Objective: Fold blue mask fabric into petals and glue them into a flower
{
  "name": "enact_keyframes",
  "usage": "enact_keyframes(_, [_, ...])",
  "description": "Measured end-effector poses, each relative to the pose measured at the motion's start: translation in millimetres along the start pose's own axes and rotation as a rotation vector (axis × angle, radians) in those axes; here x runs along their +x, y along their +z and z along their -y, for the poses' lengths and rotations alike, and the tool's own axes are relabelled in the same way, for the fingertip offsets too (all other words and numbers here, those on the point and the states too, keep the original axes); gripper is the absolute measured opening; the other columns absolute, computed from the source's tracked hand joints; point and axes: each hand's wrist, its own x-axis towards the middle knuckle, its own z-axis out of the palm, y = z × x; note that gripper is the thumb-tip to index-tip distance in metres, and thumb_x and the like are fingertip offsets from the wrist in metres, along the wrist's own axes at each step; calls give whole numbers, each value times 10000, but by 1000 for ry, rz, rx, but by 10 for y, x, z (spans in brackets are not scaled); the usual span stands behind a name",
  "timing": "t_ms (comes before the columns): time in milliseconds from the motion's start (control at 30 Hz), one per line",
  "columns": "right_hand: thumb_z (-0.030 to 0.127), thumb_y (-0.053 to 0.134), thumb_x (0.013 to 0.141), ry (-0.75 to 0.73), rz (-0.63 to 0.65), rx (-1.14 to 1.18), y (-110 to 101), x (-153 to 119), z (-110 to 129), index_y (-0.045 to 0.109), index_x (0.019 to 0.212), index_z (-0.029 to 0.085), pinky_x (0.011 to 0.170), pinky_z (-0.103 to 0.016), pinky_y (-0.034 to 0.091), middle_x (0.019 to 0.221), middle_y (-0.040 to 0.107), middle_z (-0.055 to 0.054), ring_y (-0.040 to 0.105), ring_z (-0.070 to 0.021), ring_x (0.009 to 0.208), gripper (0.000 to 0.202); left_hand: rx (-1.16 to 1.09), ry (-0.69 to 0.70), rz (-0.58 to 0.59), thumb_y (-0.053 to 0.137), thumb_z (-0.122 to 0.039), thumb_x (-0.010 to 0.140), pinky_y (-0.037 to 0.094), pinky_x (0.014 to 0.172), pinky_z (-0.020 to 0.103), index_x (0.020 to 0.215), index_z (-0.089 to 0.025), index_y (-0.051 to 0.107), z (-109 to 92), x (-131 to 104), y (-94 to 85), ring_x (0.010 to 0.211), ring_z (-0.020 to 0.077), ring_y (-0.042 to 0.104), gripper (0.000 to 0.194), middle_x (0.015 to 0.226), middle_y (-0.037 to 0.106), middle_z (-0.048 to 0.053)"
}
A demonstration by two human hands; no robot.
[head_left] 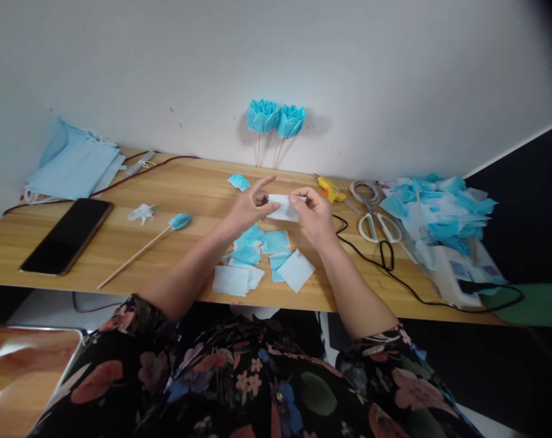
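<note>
A small white rectangle of mask fabric (pixel 284 208) is held up above the table between my two hands. My left hand (pixel 253 204) has its thumb on the left edge of the piece and its index finger stretched away. At the right edge, the thumb and fingers of my right hand (pixel 313 213) pinch it. Below lie several loose blue and white fabric squares (pixel 296 271), some overlapping. A crumpled blue piece (pixel 238 182) rests just beyond my left hand. To the left lies a wooden stick with a blue fabric bud (pixel 180 221) on its tip.
Two blue fabric flowers (pixel 263 116) on sticks lean against the wall. A yellow glue gun (pixel 331 190), scissors (pixel 379 226), a black cable (pixel 387 263), a heap of fabric scraps (pixel 440 210) and a white power strip (pixel 456 277) are right. A phone (pixel 69 237) and stacked masks (pixel 78 167) lie left.
</note>
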Motion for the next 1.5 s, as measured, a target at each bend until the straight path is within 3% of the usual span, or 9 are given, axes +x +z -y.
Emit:
enact_keyframes(133, [492, 709, 806, 66, -59, 88, 4, 22, -28, 669, 846, 230, 625, -281, 407, 731, 570, 11, 475, -141, 673, 268, 34, -141, 11, 799, -429, 752, 408, 529, 237, 920, -151, 729, 15, 13, -38, 534, 99, 525, 332, 629, 617, -6])
enact_keyframes(233, [494, 710, 805, 92, -11, 109, -13, 22, -45, 701, 926, 234, 615, -279, 422, 765, 620, 11, 507, -139, 663, 286, 101, -159, 4, 758, -468, 760, 373, 522, 229, 705, -162, 648, 6, -3, -29, 520, 92, 488, 330, 563, 551, -18])
enact_keyframes(400, [465, 634, 891, -42, 102, -27, -66, 7, 17, 748, 954, 230, 784, -312, 502, 927, 750, -15, 650, -178, 845, 269, 266, -77, 27, 678, -392, 774, 331, 562, 229, 674, -162, 605, -67, -39, 15, 578, 85, 439, 262, 609, 509, -37])
enact_keyframes(600, [331, 657, 847, -165, 73, -186, -54, -2, 90, 685, 752, 213, 762, -308, 497, 773, 727, -3, 649, -167, 766, 154, 414, -15, 53, 622, -347, 811, 306, 583, 239, 656, -157, 614, -108, -62, 30, 598, 88, 415, 246, 606, 499, -36])
enact_keyframes(833, [361, 591, 897, -187, 30, -196, -19, -7, 46, 621, 787, 216, 750, -312, 476, 778, 680, -4, 617, -160, 759, 185, 340, -37, 47, 675, -394, 812, 411, 626, 244, 925, -141, 779, -94, -63, 7, 650, 113, 541, 296, 719, 657, 7])
enact_keyframes(1033, [402, 566, 932, -189, 16, -160, -17, -15, 24, 594, 815, 216, 728, -304, 456, 772, 641, 1, 585, -149, 740, 221, 287, -158, -35, 707, -334, 809, 403, 559, 238, 1128, -123, 756, -156, -96, 37, 552, 104, 505, 385, 598, 602, -18])
enact_keyframes(1167, [425, 565, 940, -199, -5, -148, -28, -7, 4, 590, 826, 217, 699, -301, 447, 759, 620, 5, 569, -146, 719, 238, 297, -151, -14, 697, -330, 799, 343, 526, 222, 870, -137, 741, -163, -92, 38, 516, 77, 447, 210, 561, 553, -34])
enact_keyframes(1233, [426, 561, 948, -204, -30, -155, -30, -1, -9, 591, 840, 217, 702, -304, 446, 765, 619, 5, 565, -148, 723, 236, 333, -145, -9, 689, -349, 792, 307, 512, 222, 741, -145, 693, -154, -84, 33, 504, 70, 416, 210, 539, 529, -38])
enact_keyframes(1500, [443, 547, 958, -188, -98, -141, -16, 11, -46, 558, 835, 223, 690, -305, 441, 749, 578, 13, 541, -143, 696, 252, 387, -98, 59, 680, -385, 776, 272, 510, 231, 631, -162, 612, -177, -91, 33, 509, 70, 368, 274, 532, 474, -43])
